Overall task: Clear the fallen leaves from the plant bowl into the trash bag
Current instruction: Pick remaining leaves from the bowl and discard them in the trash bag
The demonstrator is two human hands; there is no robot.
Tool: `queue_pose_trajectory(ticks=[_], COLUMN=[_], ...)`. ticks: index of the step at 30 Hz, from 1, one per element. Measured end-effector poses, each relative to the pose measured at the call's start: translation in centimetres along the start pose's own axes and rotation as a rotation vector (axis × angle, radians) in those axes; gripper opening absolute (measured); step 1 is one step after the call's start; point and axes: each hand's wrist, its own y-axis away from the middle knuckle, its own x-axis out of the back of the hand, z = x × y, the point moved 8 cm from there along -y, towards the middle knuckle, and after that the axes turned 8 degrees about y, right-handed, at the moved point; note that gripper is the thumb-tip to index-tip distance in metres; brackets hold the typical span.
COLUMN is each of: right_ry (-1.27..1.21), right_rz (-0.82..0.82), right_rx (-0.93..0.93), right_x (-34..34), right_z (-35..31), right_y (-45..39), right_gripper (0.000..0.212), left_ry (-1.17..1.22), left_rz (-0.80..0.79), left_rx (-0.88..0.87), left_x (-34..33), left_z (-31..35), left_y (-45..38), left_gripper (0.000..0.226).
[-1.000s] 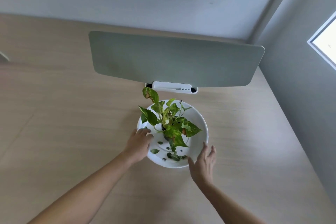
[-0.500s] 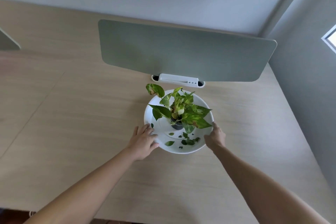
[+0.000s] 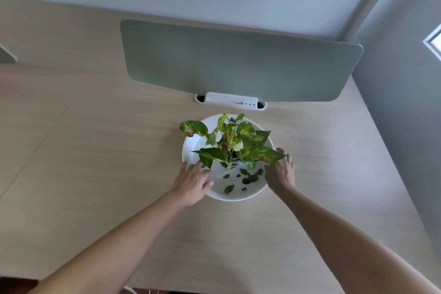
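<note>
A white round plant bowl [image 3: 235,194] sits on the wooden desk, with a green and yellow leafy plant [image 3: 232,144] in a small dark pot at its middle. Several small dark green fallen leaves [image 3: 249,178] lie on the bowl's floor at the front right. My left hand [image 3: 192,182] rests on the bowl's left front rim, thumb over the edge. My right hand [image 3: 280,173] is against the bowl's right rim, fingers spread, partly behind a large leaf. No trash bag is in view.
A grey-green desk divider panel [image 3: 238,62] stands upright just behind the bowl on a white clamp bracket [image 3: 230,101]. The light wooden desk [image 3: 95,150] stretches left and toward me. A grey wall runs close on the right.
My right hand moved from the bowl's front edge up to its right rim. The bowl now sits a little farther from me and the view has shifted.
</note>
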Motion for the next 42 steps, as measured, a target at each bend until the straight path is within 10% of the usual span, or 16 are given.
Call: queue_pose_trajectory(ticks=[10,15,34,37,42], right_ry=[0.267,0.006,0.255,0.251,0.122], right_rz=[-0.246,-0.28,-0.25,-0.272,-0.286], right_rx=[0.364,0.506,0.349,0.338,0.344], right_x=[-4.5,-4.2,-3.0,-3.4,-3.1], right_z=[-5.0,-5.4,-2.3,-3.2,-5.3], right_y=[3.3,6.0,3.0,3.7,5.2], right_gripper=[0.048,0.036,0.044,0.045,0.029], left_ry=[-0.02,-0.056,0.26,0.094,-0.167], left_rz=[-0.118,-0.117,-0.116,0.123,-0.063], left_rx=[0.36,0.258,0.029,0.029,0.391], left_x=[-1.9,-2.9,-3.4,-0.6,0.6], left_z=[-0.6,2.6,5.7,4.1,-0.3], left_y=[-3.5,-2.0,-2.3,-1.5,-1.2], left_gripper=[0.059,0.047,0.026,0.014,0.046])
